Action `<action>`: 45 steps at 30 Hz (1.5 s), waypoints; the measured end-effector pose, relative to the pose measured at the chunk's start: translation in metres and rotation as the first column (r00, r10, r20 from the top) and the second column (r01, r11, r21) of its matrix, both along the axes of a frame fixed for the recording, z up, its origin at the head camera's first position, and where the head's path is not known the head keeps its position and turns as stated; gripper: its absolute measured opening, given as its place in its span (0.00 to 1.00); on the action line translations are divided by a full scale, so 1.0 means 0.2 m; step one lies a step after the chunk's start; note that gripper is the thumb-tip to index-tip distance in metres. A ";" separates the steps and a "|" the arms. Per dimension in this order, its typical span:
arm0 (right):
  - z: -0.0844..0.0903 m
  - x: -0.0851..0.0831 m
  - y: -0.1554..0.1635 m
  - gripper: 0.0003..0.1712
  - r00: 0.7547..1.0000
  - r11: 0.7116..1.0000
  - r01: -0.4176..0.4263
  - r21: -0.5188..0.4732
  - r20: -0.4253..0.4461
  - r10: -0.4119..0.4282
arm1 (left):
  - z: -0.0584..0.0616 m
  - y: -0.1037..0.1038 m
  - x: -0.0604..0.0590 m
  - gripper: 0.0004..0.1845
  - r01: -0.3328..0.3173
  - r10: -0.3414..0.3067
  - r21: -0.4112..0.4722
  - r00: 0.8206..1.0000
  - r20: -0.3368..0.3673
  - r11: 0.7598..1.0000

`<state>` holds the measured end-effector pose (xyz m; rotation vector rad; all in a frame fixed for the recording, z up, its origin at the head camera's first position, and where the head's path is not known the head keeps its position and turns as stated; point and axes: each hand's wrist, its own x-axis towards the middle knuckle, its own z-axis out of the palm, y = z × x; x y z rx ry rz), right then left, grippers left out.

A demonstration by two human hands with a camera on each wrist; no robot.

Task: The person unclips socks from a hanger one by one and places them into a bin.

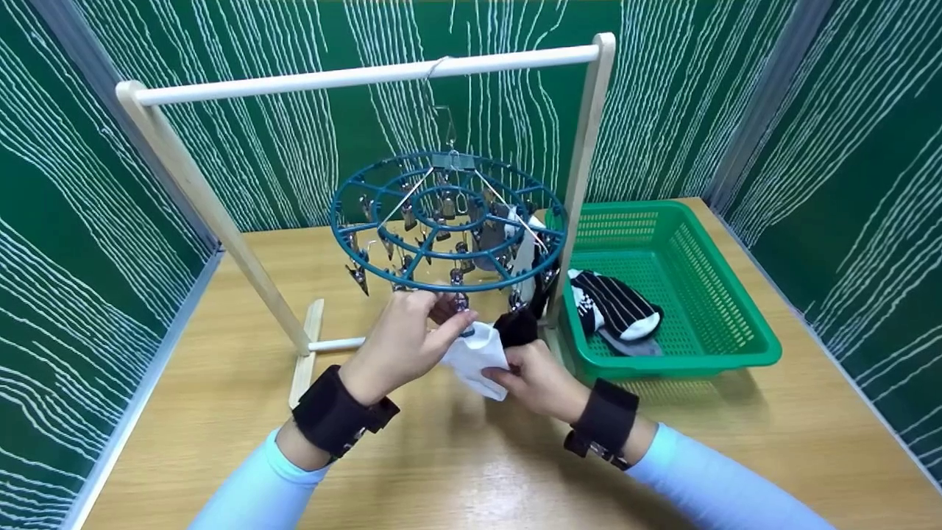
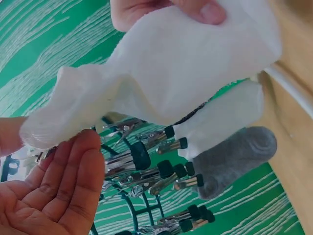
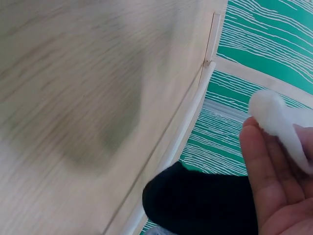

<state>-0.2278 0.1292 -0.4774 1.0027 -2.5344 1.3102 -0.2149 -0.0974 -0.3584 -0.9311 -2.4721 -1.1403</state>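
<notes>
A white sock (image 1: 477, 357) hangs below the front of a round blue drying hanger (image 1: 390, 276). My right hand (image 1: 543, 381) pinches the sock's lower part between thumb and fingers. At the rim, my left hand (image 1: 401, 335) holds a metal clip (image 1: 461, 300) at the sock's upper end; whether the clip bites the fabric cannot be told. In the left wrist view, a grey sock (image 2: 234, 161) and another white sock (image 2: 225, 117) hang from clips behind. A black sock (image 3: 205, 200) hangs beside my right hand in the right wrist view.
The hanger hooks onto the white bar (image 1: 294, 83) of a wooden stand (image 1: 213, 213). On the right, a green basket (image 1: 725, 294) holds a black sock with white stripes (image 1: 622, 302) and something grey. Several metal clips dangle under the rings. Green walls surround the wooden table (image 1: 471, 471).
</notes>
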 end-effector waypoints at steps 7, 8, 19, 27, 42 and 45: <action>0.00 0.01 -0.01 0.04 0.999 1.000 0.029 -0.010 0.020 -0.029 | 0.00 0.00 0.01 0.07 0.014 -0.014 0.001 0.999 0.030 1.000; 0.00 0.01 -0.01 0.05 0.999 0.999 0.034 -0.013 0.018 -0.034 | 0.00 0.00 0.01 0.07 0.017 -0.017 0.003 0.999 0.029 1.000; -0.02 0.01 -0.01 0.04 0.999 0.999 0.042 -0.016 0.022 -0.042 | 0.00 -0.01 0.02 0.05 0.038 -0.037 0.031 0.999 -0.017 0.999; -0.03 0.02 0.00 0.05 0.998 0.998 0.054 -0.013 0.011 -0.054 | 0.01 -0.01 0.02 0.05 0.018 -0.018 0.011 1.000 -0.014 1.000; -0.08 0.01 0.06 0.15 0.989 0.999 0.003 -0.041 -0.147 -0.009 | 0.01 -0.01 0.01 0.04 -0.009 0.009 0.029 1.000 -0.011 1.000; -0.06 0.02 0.07 0.13 0.985 0.999 -0.012 -0.033 -0.173 0.006 | 0.01 -0.01 0.01 0.05 -0.023 0.023 0.029 1.000 0.003 0.999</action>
